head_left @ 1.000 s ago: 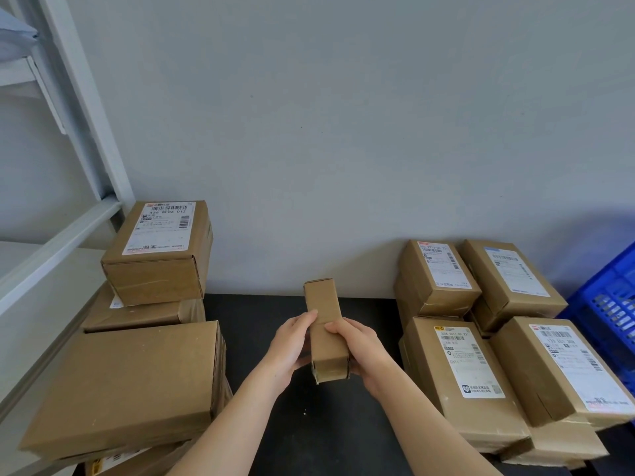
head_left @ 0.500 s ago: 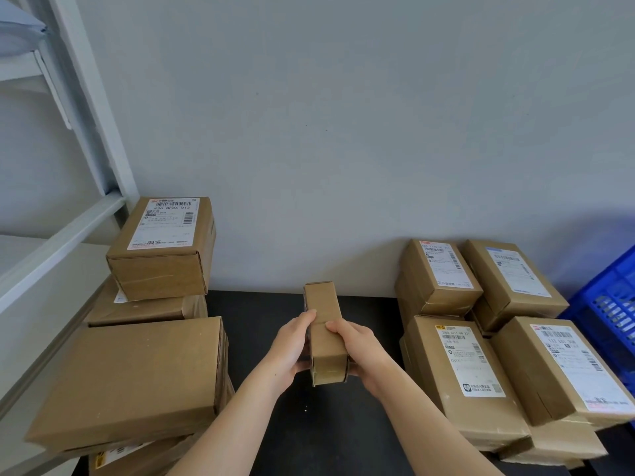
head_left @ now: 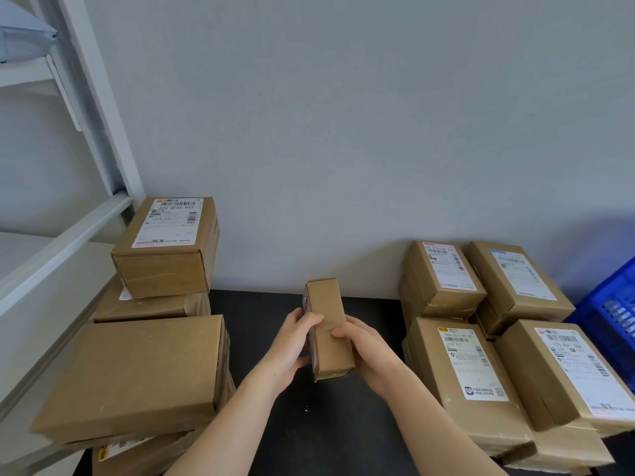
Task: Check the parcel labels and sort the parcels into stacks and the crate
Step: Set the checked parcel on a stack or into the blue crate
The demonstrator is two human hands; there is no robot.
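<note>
Surface: black, beneath the narrow box.
Left stacks: brown parcels left of the narrow box, the rear top one label up.
Right stacks: labelled parcels right of the narrow box.
Crate: blue, far right of the narrow box.
Narrow box: held over the surface, no label showing.
Left hand: fingers curled round the narrow box's left side, thumb on top.
Right hand: fingers curled round the narrow box's right side.

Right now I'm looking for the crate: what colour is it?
Blue; the crate shows at the right edge of the head view.
</note>
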